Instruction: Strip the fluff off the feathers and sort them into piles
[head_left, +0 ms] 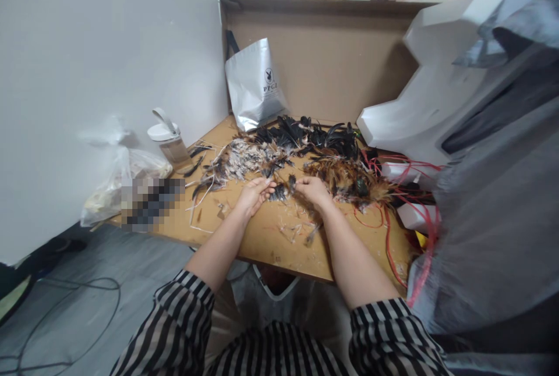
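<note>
Over the middle of the wooden table, my left hand (257, 194) pinches a dark feather (271, 167) that points up from the fingertips. A short way to the right, my right hand (312, 190) has its fingertips pressed round a small dark feather (292, 181). A little black tuft (278, 192) lies between the hands. Behind them spread heaps of feathers: greyish-white ones (247, 158) at the left, long black ones (297, 131) at the back, and brown ones (345, 175) beside my right hand. Small scraps of fluff (294, 230) lie nearer the table's front edge.
A silver bag (253, 85) leans at the back against the cardboard (336, 61). To the left stand a lidded drink bottle (172, 146) and a clear plastic bag (131, 178). Red strings (388, 248) hang at the right, near a white foam piece (428, 91) and grey cloth (493, 201).
</note>
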{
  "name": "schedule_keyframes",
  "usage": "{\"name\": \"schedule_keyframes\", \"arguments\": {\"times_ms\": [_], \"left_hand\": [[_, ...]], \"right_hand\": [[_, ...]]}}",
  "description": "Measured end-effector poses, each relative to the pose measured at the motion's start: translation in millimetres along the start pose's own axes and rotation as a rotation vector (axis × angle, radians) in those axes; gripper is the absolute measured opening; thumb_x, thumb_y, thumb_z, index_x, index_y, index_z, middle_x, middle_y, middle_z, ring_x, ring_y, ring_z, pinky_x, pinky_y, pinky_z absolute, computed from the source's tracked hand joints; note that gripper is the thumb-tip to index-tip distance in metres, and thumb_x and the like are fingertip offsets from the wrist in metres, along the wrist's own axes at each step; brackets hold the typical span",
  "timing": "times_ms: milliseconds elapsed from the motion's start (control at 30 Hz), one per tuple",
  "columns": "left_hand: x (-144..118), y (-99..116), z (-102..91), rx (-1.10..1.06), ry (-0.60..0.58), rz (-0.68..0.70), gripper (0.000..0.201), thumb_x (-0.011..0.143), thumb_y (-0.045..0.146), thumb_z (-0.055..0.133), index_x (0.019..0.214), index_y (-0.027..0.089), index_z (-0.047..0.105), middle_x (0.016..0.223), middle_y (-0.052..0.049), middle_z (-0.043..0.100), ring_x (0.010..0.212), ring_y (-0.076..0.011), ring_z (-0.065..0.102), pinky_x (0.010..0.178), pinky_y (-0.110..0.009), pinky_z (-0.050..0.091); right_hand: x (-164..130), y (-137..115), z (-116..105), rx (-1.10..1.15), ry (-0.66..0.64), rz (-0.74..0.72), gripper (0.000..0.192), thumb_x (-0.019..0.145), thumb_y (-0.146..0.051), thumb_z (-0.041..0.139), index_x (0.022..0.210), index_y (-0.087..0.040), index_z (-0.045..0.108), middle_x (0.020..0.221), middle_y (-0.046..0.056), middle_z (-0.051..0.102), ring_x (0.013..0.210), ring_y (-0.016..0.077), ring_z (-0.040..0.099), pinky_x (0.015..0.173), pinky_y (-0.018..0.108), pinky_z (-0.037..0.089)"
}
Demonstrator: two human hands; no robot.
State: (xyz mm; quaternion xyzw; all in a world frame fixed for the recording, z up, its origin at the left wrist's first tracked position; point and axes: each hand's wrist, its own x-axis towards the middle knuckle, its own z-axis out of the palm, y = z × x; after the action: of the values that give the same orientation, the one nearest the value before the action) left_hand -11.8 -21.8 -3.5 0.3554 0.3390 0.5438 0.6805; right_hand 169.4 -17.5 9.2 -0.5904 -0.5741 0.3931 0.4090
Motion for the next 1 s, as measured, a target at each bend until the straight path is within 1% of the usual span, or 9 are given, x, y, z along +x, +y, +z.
{"name": "schedule_keyframes", "arguments": {"times_ms": [67,167,233,300,400,567,767,900,1000], "left_hand": [[-0.2,0.0,0.3,0.004,-0.006,-0.010,0.013,0.064,0.017,0.065,0.074,0.009,0.059,0.069,-0.004,0.064,0.052,-0.0049,0.057,0.044,-0.011,0.040],[-0.9,-0.3,1.3,0.020,-0.021,-0.031,0.013,0.065,0.016,0.064,0.073,0.009,0.059,0.070,-0.005,0.065,0.053,-0.0056,0.058,0.045,-0.012,0.041],[-1.4,-0.7,1.8,0.034,-0.035,-0.044,0.012,0.065,0.017,0.064,0.073,0.009,0.059,0.070,-0.005,0.065,0.054,-0.0060,0.058,0.046,-0.013,0.041],[-1.9,-1.1,2.2,0.044,-0.049,-0.051,0.013,0.065,0.017,0.064,0.074,0.009,0.059,0.070,-0.005,0.065,0.054,-0.0062,0.058,0.047,-0.013,0.042],[-2.4,-1.6,2.8,0.047,-0.070,-0.060,0.013,0.066,0.018,0.064,0.074,0.009,0.058,0.070,-0.005,0.065,0.055,-0.0070,0.059,0.046,-0.013,0.041],[-4.1,-1.1,4.8,0.047,-0.097,-0.085,0.014,0.065,0.018,0.065,0.073,0.009,0.057,0.071,-0.006,0.065,0.057,-0.0089,0.060,0.046,-0.014,0.041],[-5.2,-1.2,4.8,0.025,-0.137,-0.106,0.015,0.064,0.017,0.065,0.076,0.009,0.059,0.075,-0.008,0.066,0.060,-0.0094,0.061,0.048,-0.014,0.042],[-4.4,-2.3,3.8,0.009,-0.161,-0.115,0.012,0.064,0.014,0.064,0.074,0.008,0.060,0.071,-0.006,0.065,0.058,-0.0073,0.059,0.051,-0.014,0.043],[-3.2,-2.2,2.4,-0.045,-0.161,-0.108,0.009,0.065,0.011,0.063,0.073,0.008,0.060,0.065,-0.004,0.062,0.054,-0.0049,0.056,0.052,-0.013,0.043]], "right_hand": [[-0.6,-2.6,-0.5,0.214,-0.044,0.066,0.015,0.057,-0.029,0.060,0.058,-0.016,0.052,0.037,-0.006,0.044,0.032,0.0048,0.032,0.036,0.018,0.022],[-3.5,-7.6,0.8,0.488,-0.184,0.097,0.022,0.054,-0.028,0.065,0.056,-0.016,0.046,0.037,-0.005,0.044,0.033,0.0047,0.034,0.034,0.016,0.020],[-6.0,-11.0,3.2,0.612,-0.260,0.095,0.025,0.053,-0.026,0.067,0.057,-0.016,0.044,0.039,-0.005,0.045,0.035,0.0045,0.036,0.034,0.015,0.020],[-8.2,-14.0,7.3,0.676,-0.286,0.094,0.026,0.052,-0.024,0.068,0.058,-0.016,0.044,0.041,-0.005,0.046,0.036,0.0041,0.037,0.034,0.014,0.021],[-9.8,-16.4,16.6,0.681,-0.244,0.085,0.025,0.052,-0.025,0.068,0.061,-0.016,0.047,0.042,-0.005,0.047,0.036,0.0041,0.038,0.035,0.015,0.024],[-8.3,-13.4,31.8,0.646,-0.095,0.035,0.024,0.054,-0.028,0.067,0.066,-0.015,0.051,0.044,-0.004,0.050,0.038,0.0053,0.041,0.036,0.016,0.028],[-7.6,-8.8,38.9,0.606,0.023,-0.009,0.023,0.055,-0.031,0.065,0.067,-0.015,0.053,0.045,-0.005,0.050,0.038,0.0052,0.041,0.038,0.017,0.030],[-9.4,-9.8,42.6,0.580,0.017,-0.022,0.023,0.054,-0.030,0.066,0.068,-0.015,0.054,0.047,-0.005,0.052,0.040,0.0054,0.043,0.040,0.017,0.032],[-10.3,-12.3,42.3,0.698,-0.063,0.033,0.023,0.052,-0.025,0.067,0.069,-0.016,0.054,0.047,-0.005,0.051,0.039,0.0043,0.041,0.038,0.016,0.031]]}}
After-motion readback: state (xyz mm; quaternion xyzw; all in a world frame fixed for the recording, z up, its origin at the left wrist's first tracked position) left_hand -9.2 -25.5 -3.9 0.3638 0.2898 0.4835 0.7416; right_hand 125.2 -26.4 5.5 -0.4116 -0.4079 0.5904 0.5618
